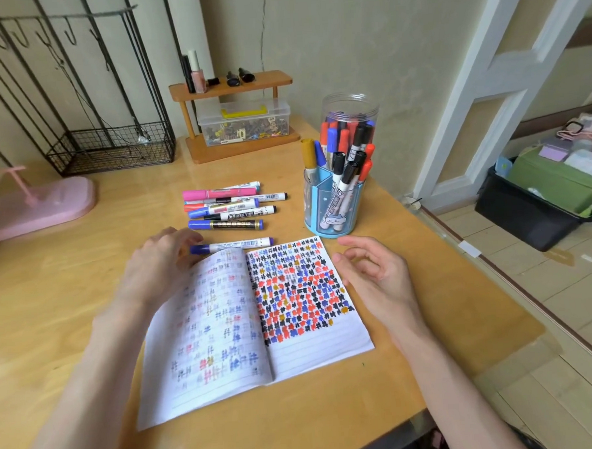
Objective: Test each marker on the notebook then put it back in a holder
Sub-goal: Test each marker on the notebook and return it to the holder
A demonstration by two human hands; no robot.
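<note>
A blue plastic holder (335, 218) is standing at one o'clock of the open scribbled paper notebook (314, 343). A blue-capped white marker (235, 244) is lying at three o'clock of the left hand (159, 265). Its fingers (185, 235) and the right hand (376, 275) are hanging loose, gripping nothing.

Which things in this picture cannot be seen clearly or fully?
- Head view: motion blur on the left hand leaves unclear whether it touches the blue-capped marker.
- The left hand covers part of the left page of the notebook.
- The blue holder hides the lower part of the clear jar.
- Print on the loose markers is too small to read.
</note>
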